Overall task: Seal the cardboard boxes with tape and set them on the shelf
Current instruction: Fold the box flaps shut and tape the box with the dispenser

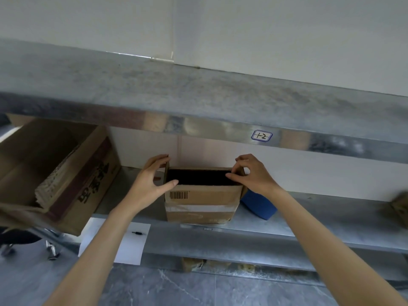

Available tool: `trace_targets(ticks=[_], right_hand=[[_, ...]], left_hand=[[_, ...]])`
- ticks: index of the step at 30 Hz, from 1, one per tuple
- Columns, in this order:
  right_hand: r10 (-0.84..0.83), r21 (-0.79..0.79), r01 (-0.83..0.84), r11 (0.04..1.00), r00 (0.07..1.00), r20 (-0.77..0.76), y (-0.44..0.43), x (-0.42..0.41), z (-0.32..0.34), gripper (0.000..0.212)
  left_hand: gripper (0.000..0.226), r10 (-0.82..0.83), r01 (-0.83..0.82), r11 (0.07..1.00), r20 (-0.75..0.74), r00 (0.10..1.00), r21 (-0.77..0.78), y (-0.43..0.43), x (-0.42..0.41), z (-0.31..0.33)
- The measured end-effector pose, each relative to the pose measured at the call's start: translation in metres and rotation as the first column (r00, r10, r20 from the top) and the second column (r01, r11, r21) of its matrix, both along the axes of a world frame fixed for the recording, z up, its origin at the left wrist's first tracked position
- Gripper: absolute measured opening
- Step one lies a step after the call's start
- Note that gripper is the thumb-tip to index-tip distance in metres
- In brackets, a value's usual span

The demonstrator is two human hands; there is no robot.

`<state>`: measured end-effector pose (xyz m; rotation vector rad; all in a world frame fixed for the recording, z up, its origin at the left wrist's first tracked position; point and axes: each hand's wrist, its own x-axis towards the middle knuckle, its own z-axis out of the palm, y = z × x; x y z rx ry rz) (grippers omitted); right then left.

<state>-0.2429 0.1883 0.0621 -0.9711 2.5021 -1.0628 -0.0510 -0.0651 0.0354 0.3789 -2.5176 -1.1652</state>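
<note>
Your left hand [152, 180] is spread wide over the near left corner of the box [201, 206]: the fingers curl over the top of its upright left flap [166, 173] and the thumb reaches across to the top edge of the front wall. Your right hand [251, 173] is drawn in narrow, thumb and bent fingers pinching the box's right top edge. Between your hands the box stands open, its inside dark (nothing in it can be made out), with a barcode on the front wall just below your left thumb and a pale strip of tape across that wall lower down. It sits on the metal shelf [309, 217], near the front edge. Just beyond your right wrist, touching or nearly touching the box's right side, lies a blue thing [258, 205] that your wrist partly hides. Out past your left hand a big carton [66, 184] tilts open with corrugated sheets inside. Under your left forearm a white sheet [130, 244] hangs on the shelf front. Above your right hand, the upper shelf's edge carries a label [261, 136] reading 1-2. Far off to your right a blurred carton [400, 206] shows at the frame's edge.
</note>
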Motion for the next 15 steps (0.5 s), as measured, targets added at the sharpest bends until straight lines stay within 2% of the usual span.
trace_targets(ticks=[3, 8, 15], right_hand=[[0.018, -0.046, -0.02, 0.999, 0.999, -0.05, 0.0022, -0.0029, -0.0028, 0.01], [0.016, 0.014, -0.016, 1.0, 1.0, -0.011, 0.0024, -0.005, -0.0021, 0.037], [-0.014, 0.018, 0.014, 1.0, 1.0, 0.004, -0.0028, 0.0004, 0.0003, 0.057]], left_hand=[[0.067, -0.007, 0.007, 1.0, 0.005, 1.0, 0.01, 0.0003, 0.0005, 0.0012], [0.072, -0.026, 0.026, 1.0, 0.04, 0.999, 0.015, -0.0016, 0.0032, 0.0026], [0.081, -0.074, 0.059, 0.991, 0.123, 0.99, 0.12, -0.0019, 0.0072, 0.0056]])
